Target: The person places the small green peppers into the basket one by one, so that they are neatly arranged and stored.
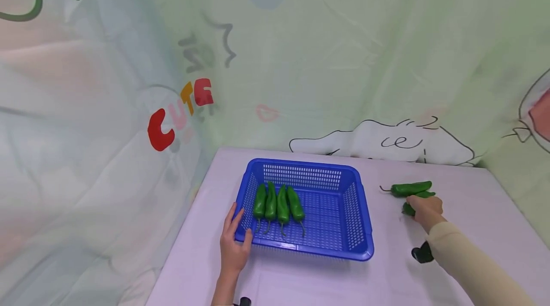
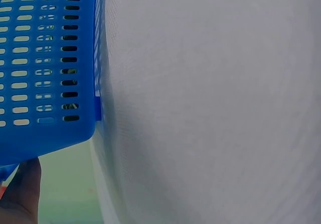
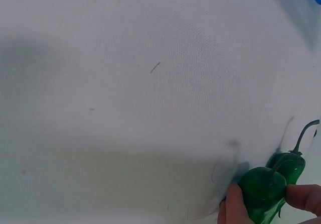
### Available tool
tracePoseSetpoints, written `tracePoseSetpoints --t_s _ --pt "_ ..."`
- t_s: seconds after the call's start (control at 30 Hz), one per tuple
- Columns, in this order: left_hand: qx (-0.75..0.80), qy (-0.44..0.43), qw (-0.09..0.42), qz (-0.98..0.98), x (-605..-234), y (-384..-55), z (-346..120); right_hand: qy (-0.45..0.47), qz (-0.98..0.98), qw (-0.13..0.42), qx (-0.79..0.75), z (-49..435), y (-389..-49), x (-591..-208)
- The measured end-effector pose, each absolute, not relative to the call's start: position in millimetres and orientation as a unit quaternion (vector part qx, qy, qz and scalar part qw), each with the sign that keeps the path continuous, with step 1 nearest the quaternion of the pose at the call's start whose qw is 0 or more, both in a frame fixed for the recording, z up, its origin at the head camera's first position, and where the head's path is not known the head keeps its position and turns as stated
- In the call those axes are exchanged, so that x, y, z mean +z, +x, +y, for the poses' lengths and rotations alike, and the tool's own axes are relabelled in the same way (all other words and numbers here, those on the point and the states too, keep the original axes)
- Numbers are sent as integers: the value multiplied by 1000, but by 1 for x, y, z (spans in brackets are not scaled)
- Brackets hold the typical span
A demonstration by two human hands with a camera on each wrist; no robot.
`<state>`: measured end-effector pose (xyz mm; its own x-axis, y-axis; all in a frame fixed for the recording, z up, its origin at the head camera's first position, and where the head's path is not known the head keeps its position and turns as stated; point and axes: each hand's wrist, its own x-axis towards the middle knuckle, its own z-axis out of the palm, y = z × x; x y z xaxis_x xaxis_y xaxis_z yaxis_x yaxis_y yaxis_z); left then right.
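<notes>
My right hand (image 1: 427, 208) pinches a green chili pepper (image 3: 262, 189) between thumb and fingers, at the right of the table. In the head view the hand covers its middle. Right behind it lies another green chili pepper (image 1: 411, 188), its stem pointing left. My left hand (image 1: 234, 244) touches the near left corner of a blue plastic basket (image 1: 301, 247), fingers spread and fairly straight along the side, thumb at the front rim. Several green chili peppers (image 1: 282, 205) lie side by side in the basket's left half, stems toward me. In the left wrist view the thumb (image 2: 26, 186) meets the basket's rim.
The basket stands on a table (image 1: 395, 268) with a pale cloth. A printed curtain (image 1: 275, 81) hangs behind the table and along its left. Dark wrist devices show at my right wrist (image 1: 423, 252) and left wrist (image 1: 245, 301).
</notes>
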<state>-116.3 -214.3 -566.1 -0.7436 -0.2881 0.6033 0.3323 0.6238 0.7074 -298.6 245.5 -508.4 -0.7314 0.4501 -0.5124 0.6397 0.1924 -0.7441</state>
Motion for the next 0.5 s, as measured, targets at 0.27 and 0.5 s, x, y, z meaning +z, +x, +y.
tracePoseSetpoints --t_s 0.27,0.5 --pt "-442 -10 347 -827 -566 -115 -214 349 716 97 -596 249 -289 -510" --pt "-442 -12 355 -824 -565 -115 -214 273 722 122 -623 241 -278 -489"
